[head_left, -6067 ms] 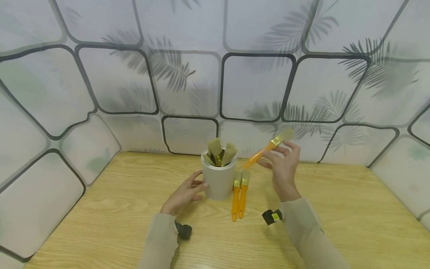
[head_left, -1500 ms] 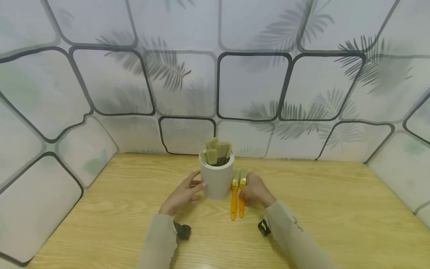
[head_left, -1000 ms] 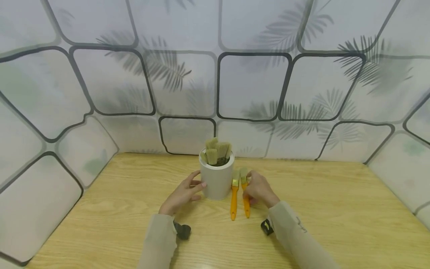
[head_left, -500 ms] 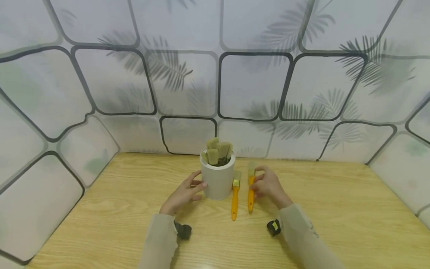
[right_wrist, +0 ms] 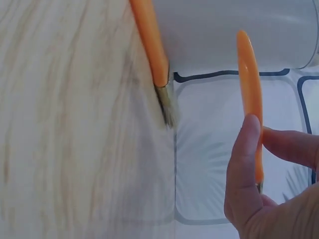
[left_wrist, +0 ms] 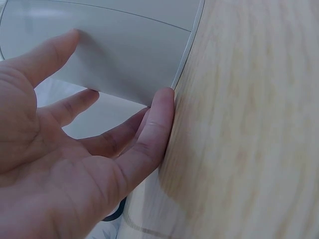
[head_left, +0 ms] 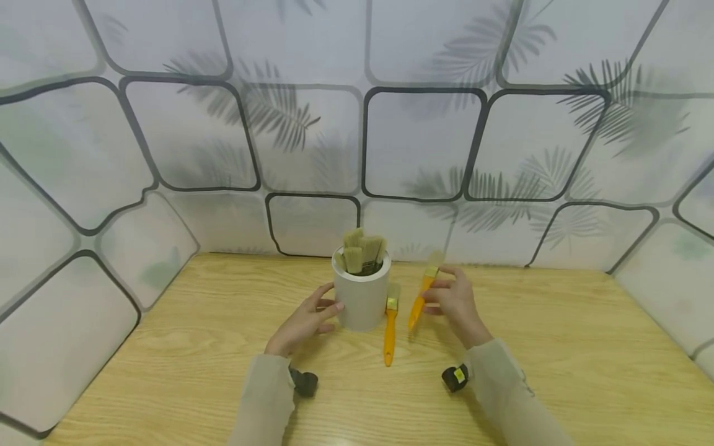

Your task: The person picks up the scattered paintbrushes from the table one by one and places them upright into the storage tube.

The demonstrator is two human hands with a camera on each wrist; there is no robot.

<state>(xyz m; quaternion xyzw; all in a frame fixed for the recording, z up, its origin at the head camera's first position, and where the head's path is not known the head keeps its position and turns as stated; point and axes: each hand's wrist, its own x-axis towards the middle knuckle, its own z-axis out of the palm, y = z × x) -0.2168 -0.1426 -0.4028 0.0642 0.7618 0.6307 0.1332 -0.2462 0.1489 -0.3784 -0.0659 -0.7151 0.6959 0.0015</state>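
Note:
A whitish cylindrical pot stands upright on the table, with several bristle ends of paintbrushes rising above its rim. At its left side my left hand touches the wall with spread fingers; the thumb tip lies on the wall in the left wrist view. My right hand pinches an orange-handled paintbrush between thumb and fingers, off to the right of the pot. This brush is tilted, bristles up, handle end down. One more orange-handled paintbrush lies beside the pot, bristles pointing away from me.
The light wood table runs back to a pale patterned cloth wall close behind the pot. Similar cloth closes in the left and right sides. A small black camera sits on each wrist.
My right hand put an earlier brush into the pot, then took up one of two lying brushes, moved it right and raised and tilted it. My left hand stayed at the pot.

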